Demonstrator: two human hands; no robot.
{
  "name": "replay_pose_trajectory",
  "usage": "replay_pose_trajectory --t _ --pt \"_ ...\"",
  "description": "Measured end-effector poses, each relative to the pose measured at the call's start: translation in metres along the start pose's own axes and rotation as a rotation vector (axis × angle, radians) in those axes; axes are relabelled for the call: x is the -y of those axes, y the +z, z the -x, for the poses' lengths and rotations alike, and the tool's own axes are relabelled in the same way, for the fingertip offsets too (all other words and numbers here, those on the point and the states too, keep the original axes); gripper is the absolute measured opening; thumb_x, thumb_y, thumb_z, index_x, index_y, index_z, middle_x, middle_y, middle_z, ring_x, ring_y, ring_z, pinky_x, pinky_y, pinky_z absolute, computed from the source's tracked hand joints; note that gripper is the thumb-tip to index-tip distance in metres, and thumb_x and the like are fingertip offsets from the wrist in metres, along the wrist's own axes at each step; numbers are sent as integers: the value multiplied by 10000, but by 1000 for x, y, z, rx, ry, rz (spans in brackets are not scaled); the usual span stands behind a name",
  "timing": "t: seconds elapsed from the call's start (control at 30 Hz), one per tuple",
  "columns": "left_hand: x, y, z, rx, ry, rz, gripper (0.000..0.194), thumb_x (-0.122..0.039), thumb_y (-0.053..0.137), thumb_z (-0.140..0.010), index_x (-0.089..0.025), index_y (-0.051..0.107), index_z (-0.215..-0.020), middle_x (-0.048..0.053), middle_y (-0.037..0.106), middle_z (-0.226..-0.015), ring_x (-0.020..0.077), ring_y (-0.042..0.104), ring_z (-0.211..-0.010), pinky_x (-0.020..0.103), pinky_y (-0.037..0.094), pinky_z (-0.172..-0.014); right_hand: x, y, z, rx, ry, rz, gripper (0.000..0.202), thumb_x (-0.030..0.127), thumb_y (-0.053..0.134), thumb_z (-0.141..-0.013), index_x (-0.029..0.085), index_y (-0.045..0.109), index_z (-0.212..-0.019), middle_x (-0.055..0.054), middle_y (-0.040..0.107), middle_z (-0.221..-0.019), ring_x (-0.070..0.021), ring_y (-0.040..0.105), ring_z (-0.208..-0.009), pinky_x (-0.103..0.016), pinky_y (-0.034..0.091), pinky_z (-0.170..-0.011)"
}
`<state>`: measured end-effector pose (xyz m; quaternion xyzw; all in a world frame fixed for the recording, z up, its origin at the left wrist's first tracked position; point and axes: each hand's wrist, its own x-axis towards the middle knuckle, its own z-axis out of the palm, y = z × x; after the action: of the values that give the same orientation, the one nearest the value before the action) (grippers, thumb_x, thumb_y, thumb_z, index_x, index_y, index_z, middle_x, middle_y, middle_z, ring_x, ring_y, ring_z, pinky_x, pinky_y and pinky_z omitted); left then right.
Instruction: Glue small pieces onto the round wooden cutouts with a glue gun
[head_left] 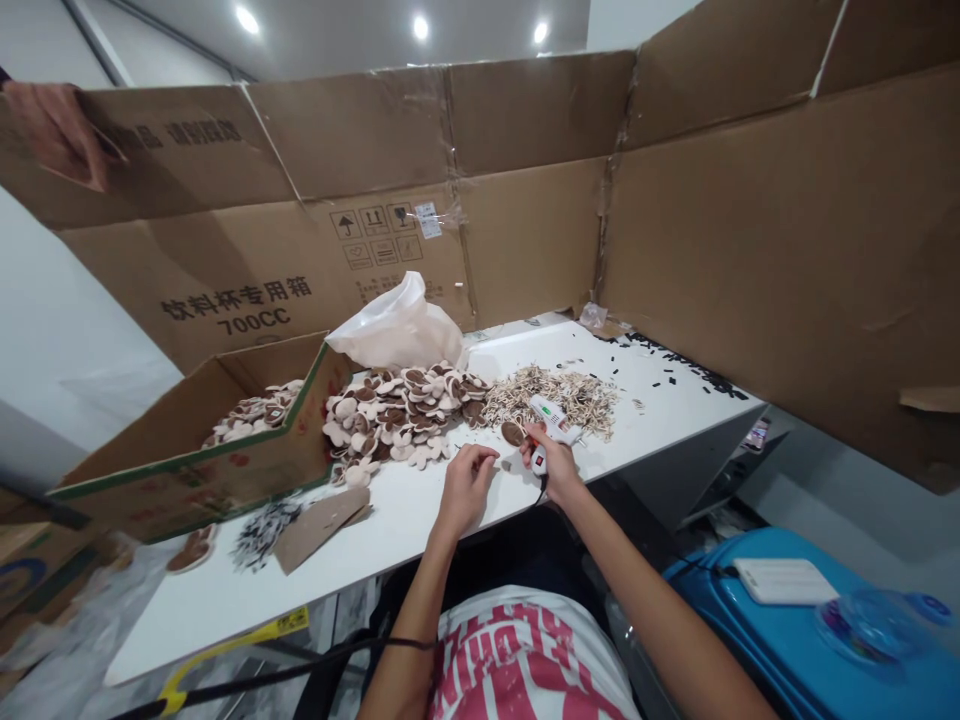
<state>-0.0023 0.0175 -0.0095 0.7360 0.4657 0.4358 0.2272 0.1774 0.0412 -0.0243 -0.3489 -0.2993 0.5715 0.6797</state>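
My right hand is wrapped round a white glue gun with a dark cord trailing from its handle. At the tips of the same hand's fingers is a brown-and-cream fabric piece. Just to the left, over the table's front edge, my left hand has its fingers curled and pressed together; what they hold, if anything, is too small to tell. Beyond the hands lie a heap of small pale strips and a pile of brown-and-cream animal-shaped fabric pieces.
A cardboard box of similar pieces stands left of the pile, with a white plastic bag behind it. Tall cardboard walls enclose the table. Small black bits lie far right. Another person's hand grips the wall top.
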Motion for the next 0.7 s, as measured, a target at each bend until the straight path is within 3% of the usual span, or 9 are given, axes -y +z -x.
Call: replay_pose_trajectory --t 0.37,0.7 --pt "0 1 1 -54 -47 182 87 -258 612 -960 -213 664 -1013 58 722 -984 197 695 -920 335 553 -859 -7 -6 -4 14 -11 10 457 543 937 -707 205 636 -769 -28 653 -638 -157 542 -452 -237 397 -412" --pt "0 2 2 -36 -96 198 94 -260 641 -918 -216 664 -998 42 737 -966 169 700 -800 294 554 -740 1 1 3 20 -8 -11 462 540 952 -682 209 636 -746 -20 637 -623 -160 541 -439 -246 415 -388"
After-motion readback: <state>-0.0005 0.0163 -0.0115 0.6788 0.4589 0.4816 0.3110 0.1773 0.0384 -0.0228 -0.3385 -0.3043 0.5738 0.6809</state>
